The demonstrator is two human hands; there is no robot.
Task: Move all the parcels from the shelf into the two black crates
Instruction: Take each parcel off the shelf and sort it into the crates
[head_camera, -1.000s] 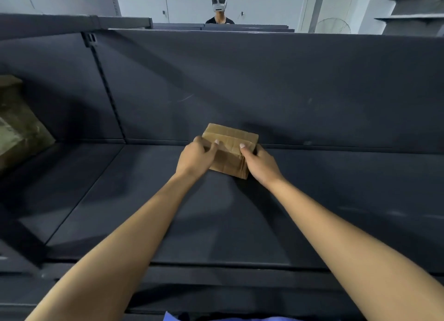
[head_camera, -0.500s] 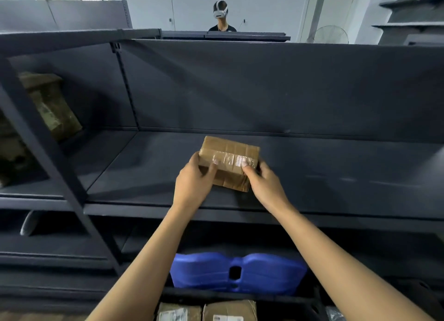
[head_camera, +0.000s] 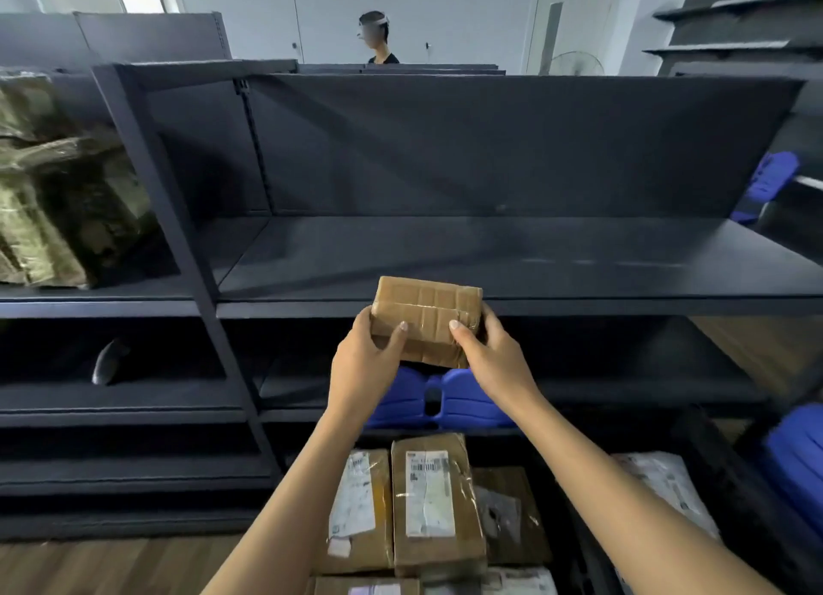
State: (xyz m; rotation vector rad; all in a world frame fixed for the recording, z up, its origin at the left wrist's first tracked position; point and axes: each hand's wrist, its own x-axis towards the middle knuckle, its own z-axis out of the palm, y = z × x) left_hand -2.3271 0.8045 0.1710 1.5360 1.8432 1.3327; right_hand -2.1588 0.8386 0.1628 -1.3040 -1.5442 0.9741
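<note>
A small brown taped parcel is held in the air just in front of the shelf's front edge. My left hand grips its left end, thumb on top. Its right end is gripped by my right hand in the same way. The dark shelf board behind it is bare. Below my arms a black crate holds several brown parcels with white labels. Further wrapped parcels sit on the shelf bay at the far left.
A blue plastic piece lies under the held parcel, on the crate's far side. Another blue piece is at the right edge. A shelf upright stands to the left. A person stands behind the shelving. Wooden floor shows bottom left.
Both hands have pulled the parcel back off the shelf board and out past its front edge. The view has drawn back and tilted down, so the crate with parcels now shows.
</note>
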